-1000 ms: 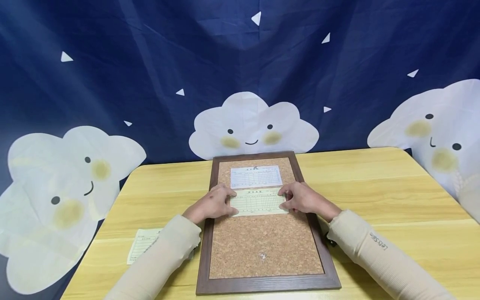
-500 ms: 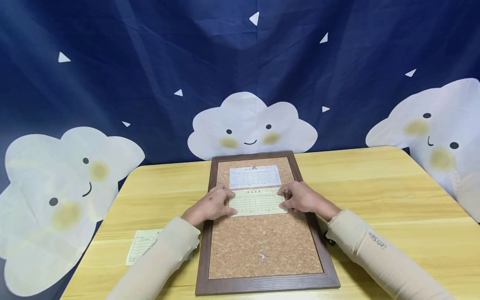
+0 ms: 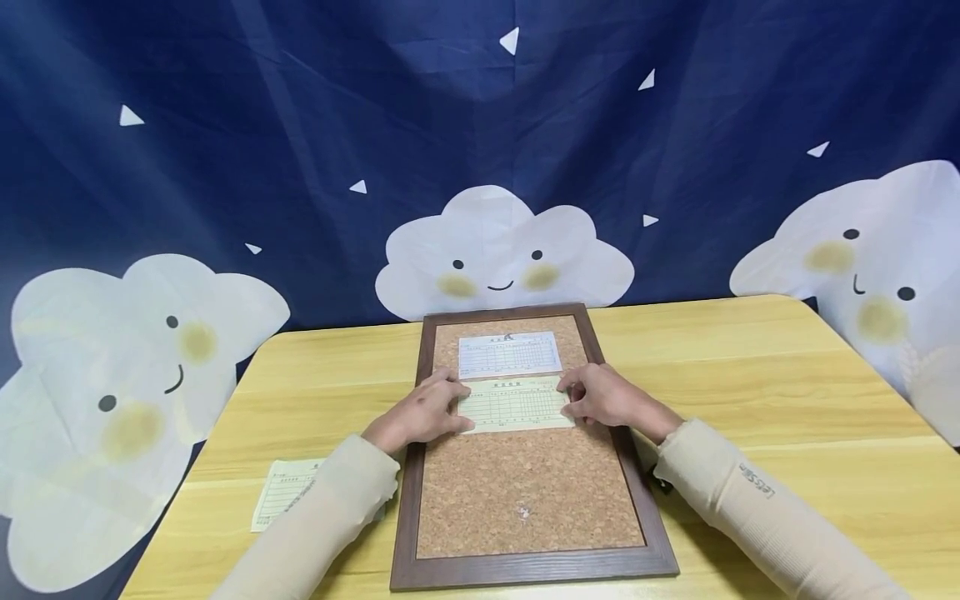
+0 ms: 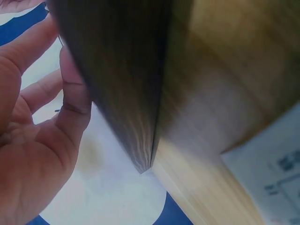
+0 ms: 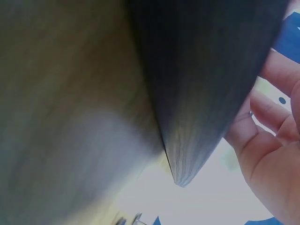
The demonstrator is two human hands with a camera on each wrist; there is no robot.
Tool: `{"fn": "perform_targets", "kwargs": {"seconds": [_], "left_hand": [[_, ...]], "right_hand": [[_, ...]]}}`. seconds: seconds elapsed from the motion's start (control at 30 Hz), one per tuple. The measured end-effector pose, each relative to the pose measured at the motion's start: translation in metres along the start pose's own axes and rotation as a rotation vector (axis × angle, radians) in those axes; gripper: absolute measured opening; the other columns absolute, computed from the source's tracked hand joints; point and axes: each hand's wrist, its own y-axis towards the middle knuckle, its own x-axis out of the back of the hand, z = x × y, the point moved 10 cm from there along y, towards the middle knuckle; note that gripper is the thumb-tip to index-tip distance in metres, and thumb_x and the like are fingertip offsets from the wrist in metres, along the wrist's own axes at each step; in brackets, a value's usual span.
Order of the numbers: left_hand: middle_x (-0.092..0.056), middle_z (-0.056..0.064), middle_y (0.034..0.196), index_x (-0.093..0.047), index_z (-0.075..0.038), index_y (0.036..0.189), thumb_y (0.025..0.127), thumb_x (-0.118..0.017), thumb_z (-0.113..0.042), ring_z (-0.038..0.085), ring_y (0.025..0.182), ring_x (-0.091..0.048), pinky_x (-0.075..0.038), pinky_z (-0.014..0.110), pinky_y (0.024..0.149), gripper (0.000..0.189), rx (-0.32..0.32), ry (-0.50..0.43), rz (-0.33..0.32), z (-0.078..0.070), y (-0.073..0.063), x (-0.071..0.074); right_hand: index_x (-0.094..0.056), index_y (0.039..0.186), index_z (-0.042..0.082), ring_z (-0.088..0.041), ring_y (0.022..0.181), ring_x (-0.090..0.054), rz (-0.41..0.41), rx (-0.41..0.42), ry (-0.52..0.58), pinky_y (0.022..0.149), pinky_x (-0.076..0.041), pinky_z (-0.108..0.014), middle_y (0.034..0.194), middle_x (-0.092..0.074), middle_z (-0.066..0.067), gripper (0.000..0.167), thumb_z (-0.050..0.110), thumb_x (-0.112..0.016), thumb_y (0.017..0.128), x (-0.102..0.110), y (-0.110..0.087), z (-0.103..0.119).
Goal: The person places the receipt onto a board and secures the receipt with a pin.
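A pale yellow-green receipt slip with a printed grid lies flat across a cork board in the head view. My left hand holds its left edge, the index finger near the upper corner and the thumb at the lower one. At the opposite edge my right hand holds the slip the same way with bent fingers. Just above it, a white-blue slip with a similar grid lies on the cork. In both wrist views the board's dark wooden frame hides the slip and the fingertips.
Another yellowish slip lies on the wooden table to the left, partly under my left sleeve. A small dark object shows beside the board under my right wrist. Behind the table hangs a blue cloud-patterned cloth.
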Motion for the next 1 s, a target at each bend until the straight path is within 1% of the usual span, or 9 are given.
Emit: {"fn": "perform_targets", "kwargs": {"seconds": [0.07, 0.13, 0.23, 0.43, 0.53, 0.7, 0.8, 0.93, 1.0], "left_hand": [[-0.049, 0.015, 0.132, -0.066, 0.002, 0.127, 0.087, -0.080, -0.017, 0.027, 0.117, -0.047, -0.043, 0.041, 0.097, 0.047, -0.010, -0.004, -0.001, 0.000, 0.000, 0.000], [-0.050, 0.013, 0.126, -0.069, 0.002, 0.117, 0.087, -0.080, -0.017, 0.025, 0.112, -0.046, -0.043, 0.040, 0.092, 0.037, -0.025, -0.002, 0.000, -0.001, 0.000, -0.001], [-0.050, 0.011, 0.122, -0.070, -0.001, 0.110, 0.087, -0.080, -0.016, 0.024, 0.107, -0.045, -0.042, 0.039, 0.087, 0.030, -0.040, 0.001, -0.004, -0.002, 0.001, -0.001], [-0.050, 0.012, 0.126, -0.067, 0.001, 0.124, 0.087, -0.080, -0.017, 0.023, 0.106, -0.046, -0.043, 0.038, 0.089, 0.043, -0.024, 0.006, -0.005, -0.001, 0.002, -0.001], [-0.051, 0.011, 0.125, -0.066, 0.002, 0.127, 0.087, -0.080, -0.017, 0.023, 0.105, -0.046, -0.043, 0.038, 0.089, 0.046, -0.020, 0.009, -0.004, -0.001, 0.002, -0.001], [-0.050, 0.009, 0.122, -0.067, 0.002, 0.125, 0.087, -0.080, -0.017, 0.021, 0.101, -0.046, -0.043, 0.037, 0.086, 0.044, -0.018, 0.010, -0.005, -0.001, 0.002, 0.000], [-0.050, 0.008, 0.119, -0.069, 0.000, 0.119, 0.087, -0.080, -0.016, 0.021, 0.099, -0.045, -0.043, 0.037, 0.084, 0.038, -0.021, 0.010, -0.002, -0.001, 0.003, 0.000], [-0.049, 0.007, 0.118, -0.069, -0.001, 0.115, 0.087, -0.080, -0.016, 0.021, 0.098, -0.045, -0.042, 0.036, 0.083, 0.034, -0.021, 0.008, 0.002, -0.002, 0.002, -0.001], [-0.049, 0.008, 0.119, -0.069, 0.000, 0.118, 0.087, -0.080, -0.017, 0.022, 0.100, -0.045, -0.042, 0.037, 0.084, 0.037, -0.017, 0.007, 0.002, -0.002, 0.002, -0.001]], "right_hand": [[-0.066, 0.116, -0.006, -0.015, 0.054, -0.061, 0.004, 0.012, 0.016, 0.051, -0.049, -0.028, 0.072, -0.060, -0.004, 0.032, 0.001, -0.075, 0.087, 0.000, -0.001, 0.000], [-0.066, 0.117, -0.007, -0.016, 0.054, -0.062, 0.008, 0.014, 0.038, 0.052, -0.049, -0.028, 0.071, -0.059, -0.003, 0.032, 0.001, -0.075, 0.087, 0.000, -0.002, 0.000], [-0.065, 0.118, -0.008, -0.016, 0.054, -0.062, 0.020, 0.023, 0.063, 0.053, -0.049, -0.027, 0.071, -0.060, -0.003, 0.033, 0.001, -0.075, 0.088, 0.001, -0.003, 0.000], [-0.066, 0.116, -0.007, -0.018, 0.056, -0.063, 0.018, 0.014, 0.092, 0.055, -0.052, -0.029, 0.071, -0.060, -0.003, 0.031, 0.002, -0.074, 0.088, 0.008, -0.005, 0.001], [-0.066, 0.115, -0.008, -0.018, 0.058, -0.062, 0.011, 0.009, 0.111, 0.057, -0.053, -0.031, 0.072, -0.058, -0.004, 0.028, 0.001, -0.073, 0.089, 0.013, -0.006, 0.000], [-0.066, 0.118, -0.007, -0.018, 0.058, -0.061, 0.000, 0.016, 0.118, 0.058, -0.054, -0.032, 0.070, -0.056, -0.002, 0.029, 0.003, -0.072, 0.091, 0.021, -0.010, -0.005], [-0.067, 0.117, -0.006, -0.018, 0.057, -0.061, -0.008, 0.031, 0.092, 0.057, -0.054, -0.031, 0.068, -0.057, -0.002, 0.030, 0.006, -0.073, 0.091, 0.024, -0.012, -0.007], [-0.068, 0.115, -0.005, -0.018, 0.058, -0.061, -0.018, 0.035, 0.085, 0.055, -0.054, -0.032, 0.073, -0.062, -0.004, 0.025, 0.004, -0.069, 0.093, 0.028, -0.015, -0.012], [-0.069, 0.114, -0.005, -0.018, 0.057, -0.061, -0.030, 0.039, 0.081, 0.054, -0.053, -0.031, 0.077, -0.065, -0.005, 0.023, 0.002, -0.067, 0.093, 0.031, -0.017, -0.014]]}}
